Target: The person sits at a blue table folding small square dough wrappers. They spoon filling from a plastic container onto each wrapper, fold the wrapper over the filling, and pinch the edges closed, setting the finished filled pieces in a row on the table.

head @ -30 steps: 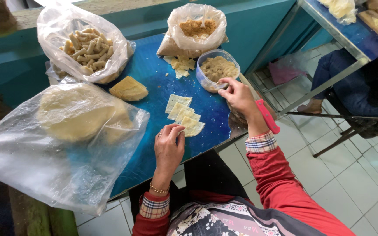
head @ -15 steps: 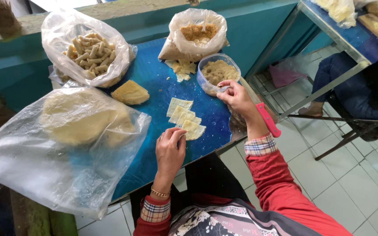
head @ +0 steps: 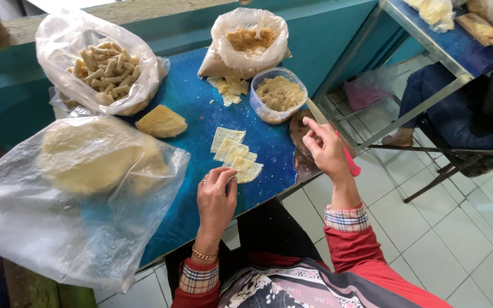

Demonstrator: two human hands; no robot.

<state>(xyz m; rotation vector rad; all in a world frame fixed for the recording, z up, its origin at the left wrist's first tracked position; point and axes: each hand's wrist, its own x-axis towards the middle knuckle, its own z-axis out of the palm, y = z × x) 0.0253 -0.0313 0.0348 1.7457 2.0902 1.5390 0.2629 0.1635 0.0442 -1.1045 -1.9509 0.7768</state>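
The right hand [head: 327, 149] has drawn back from the tub of filling [head: 279, 94], fingers pinched together over the tabletop [head: 189, 102] edge, seemingly carrying a pinch of filling, though that is too small to tell. The left hand [head: 216, 197], loosely curled, still presses the nearest dough square [head: 246, 169] in the row. The camera has shifted slightly.

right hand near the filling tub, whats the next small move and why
Probably carry the right hand across to the nearest dough square and set filling on it. That hand is raised beside the clear tub of crumbly filling with its fingertips pinched together, while the left hand touches the edge of that bare square. What the fingers hold is too small to tell.
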